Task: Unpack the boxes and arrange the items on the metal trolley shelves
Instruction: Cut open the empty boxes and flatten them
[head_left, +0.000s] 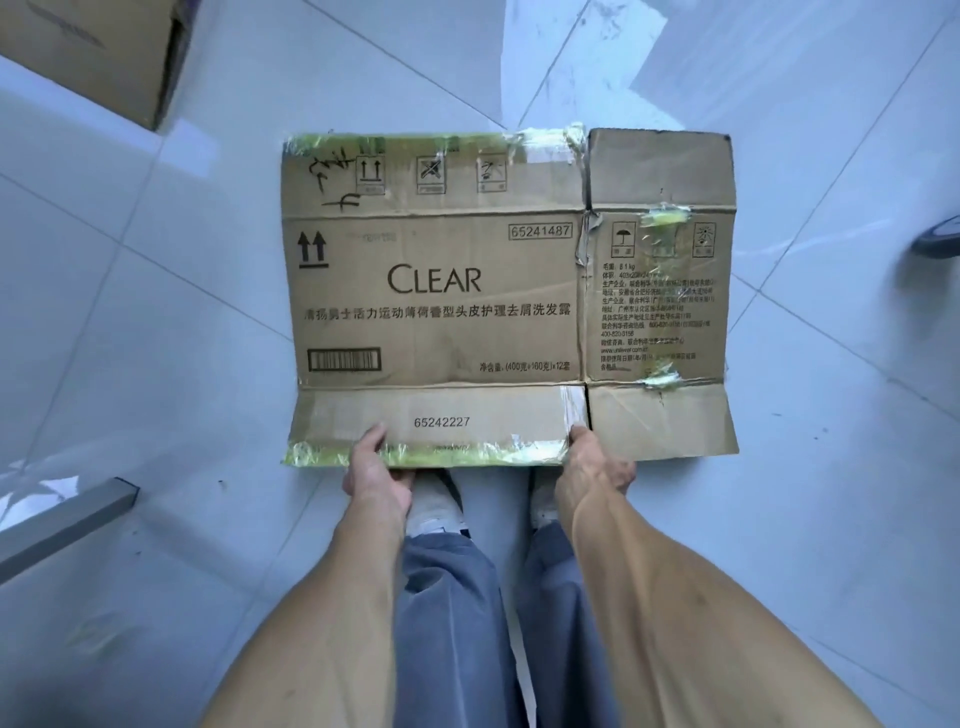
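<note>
A flattened brown cardboard box (441, 301) printed "CLEAR" lies spread out over the white tiled floor in front of me, its flaps unfolded and edged with green-yellow tape. My left hand (376, 475) grips the near flap's taped edge at its left, thumb on top and fingers under. My right hand (597, 467) grips the same near edge at the flap's right corner. No unpacked items and no metal trolley shelves are in sight.
Another cardboard box (88, 52) stands on the floor at the far left. A grey metal bar (62, 519) juts in from the left edge. A dark rounded object (940, 241) shows at the right edge. My legs and shoes are below the flap.
</note>
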